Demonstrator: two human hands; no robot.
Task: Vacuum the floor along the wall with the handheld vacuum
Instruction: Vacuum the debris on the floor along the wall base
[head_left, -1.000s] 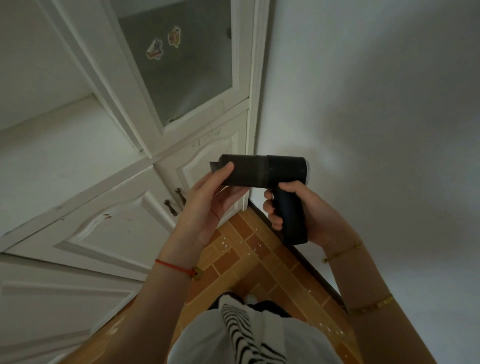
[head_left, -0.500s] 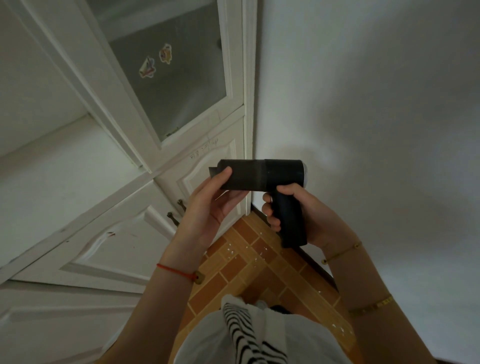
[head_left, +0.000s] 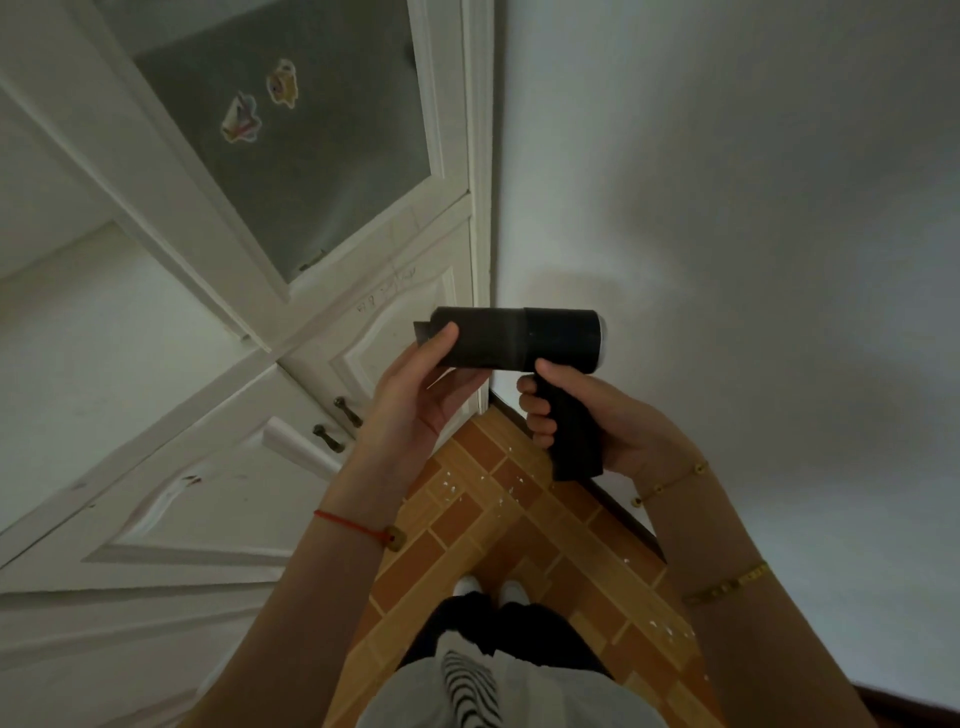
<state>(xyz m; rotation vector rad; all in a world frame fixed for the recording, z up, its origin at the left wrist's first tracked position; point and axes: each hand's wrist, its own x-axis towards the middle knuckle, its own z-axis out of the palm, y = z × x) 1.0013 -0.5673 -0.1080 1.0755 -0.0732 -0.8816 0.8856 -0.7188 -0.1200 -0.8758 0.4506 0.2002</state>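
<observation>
A black handheld vacuum (head_left: 524, 338) is held level at chest height, its nozzle end pointing left. My right hand (head_left: 587, 415) is wrapped around its pistol grip. My left hand (head_left: 421, 395) cups the front of the barrel from below, thumb on the side near the nozzle. Far below lies the orange brick-pattern floor (head_left: 467, 525), dotted with small white specks near the corner and along the dark skirting (head_left: 618, 509) of the white wall (head_left: 753, 260) on the right.
A white cabinet (head_left: 171, 415) with panelled doors, dark knobs (head_left: 327, 436) and a frosted glass door bearing two stickers (head_left: 260, 104) fills the left. It meets the wall in a corner ahead. My feet (head_left: 488, 590) stand on the narrow strip of floor between them.
The view has tilted slightly, so the cabinet and floor sit a little differently in frame. Both hands keep the same hold on the vacuum, which has barely shifted.
</observation>
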